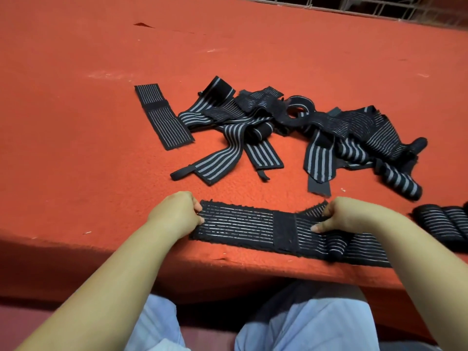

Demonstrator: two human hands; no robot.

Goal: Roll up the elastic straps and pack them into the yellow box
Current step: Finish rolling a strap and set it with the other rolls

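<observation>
A black elastic strap (pixel 243 226) with thin grey stripes lies flat along the near edge of the red table (pixel 76 122). My left hand (pixel 177 211) pinches its left end with curled fingers. My right hand (pixel 349 215) grips the strap right of its black velcro patch (pixel 285 230). A small roll (pixel 335 247) sits on the strap's right part. A tangled pile of black striped straps (pixel 291 122) lies beyond my hands. No yellow box is in view.
One flat strap (pixel 162 116) lies apart at the pile's left. A rolled strap (pixel 402 182) rests at the pile's right, and more rolled straps (pixel 440 219) sit at the right edge. A wire grid (pixel 367 6) runs along the far edge. My knees show below the table.
</observation>
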